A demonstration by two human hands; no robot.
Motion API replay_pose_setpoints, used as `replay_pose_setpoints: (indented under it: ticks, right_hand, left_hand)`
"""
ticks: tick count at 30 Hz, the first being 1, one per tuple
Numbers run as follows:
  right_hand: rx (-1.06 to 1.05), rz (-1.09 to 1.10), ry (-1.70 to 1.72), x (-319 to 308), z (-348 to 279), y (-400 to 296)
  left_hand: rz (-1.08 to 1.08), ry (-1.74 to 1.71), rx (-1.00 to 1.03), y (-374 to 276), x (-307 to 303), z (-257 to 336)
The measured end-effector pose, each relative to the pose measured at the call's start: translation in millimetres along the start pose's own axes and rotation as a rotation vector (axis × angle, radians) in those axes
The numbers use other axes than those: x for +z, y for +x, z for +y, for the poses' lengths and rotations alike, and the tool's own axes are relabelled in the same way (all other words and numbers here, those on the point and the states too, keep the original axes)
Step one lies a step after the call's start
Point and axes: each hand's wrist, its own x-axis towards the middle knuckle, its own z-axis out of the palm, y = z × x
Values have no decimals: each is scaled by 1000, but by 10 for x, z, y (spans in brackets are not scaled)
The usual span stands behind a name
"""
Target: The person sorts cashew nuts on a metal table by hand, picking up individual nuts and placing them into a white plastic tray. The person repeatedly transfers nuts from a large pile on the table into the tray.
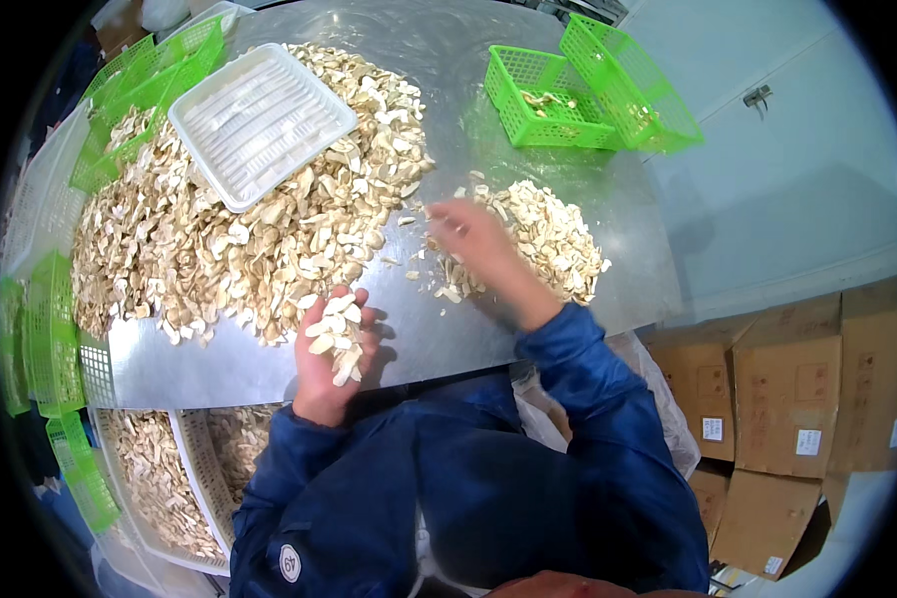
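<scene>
A handful of pale dried slices, perhaps mushroom, rests in my upturned left hand near the table's front edge. The large heap of similar slices spreads just beyond that hand. My right hand, somewhat blurred, hovers over or touches the left side of a smaller, whiter pile of slices. Whether anything sits between its fingers I cannot tell. Loose pieces and crumbs are scattered on the metal between the two piles. A white ribbed plastic tray lies on top of the large heap.
Two green plastic baskets with a few pieces inside stand at the table's far right. More green baskets line the left side. White crates of slices sit below the metal table. Cardboard boxes are stacked at right by a pale wall.
</scene>
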Motion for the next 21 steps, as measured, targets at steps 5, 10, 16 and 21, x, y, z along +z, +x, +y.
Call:
replay_pose_setpoints:
  ticks: [5,10,16,21]
  right_hand:
    - [-520,114,-553,472,-127,-410]
    - [-489,179,-894,394,424,-334]
    - [-326,383,-1017,-123,590,-277]
    - [-264,403,-727,-203,438,-205]
  left_hand:
    - [-224,-33,39,89,215,311]
    - [-304,-22,187,244,712,841]
    - [-350,160,557,607,1330,1757]
    - [-36,373,840,1169,1702,2123]
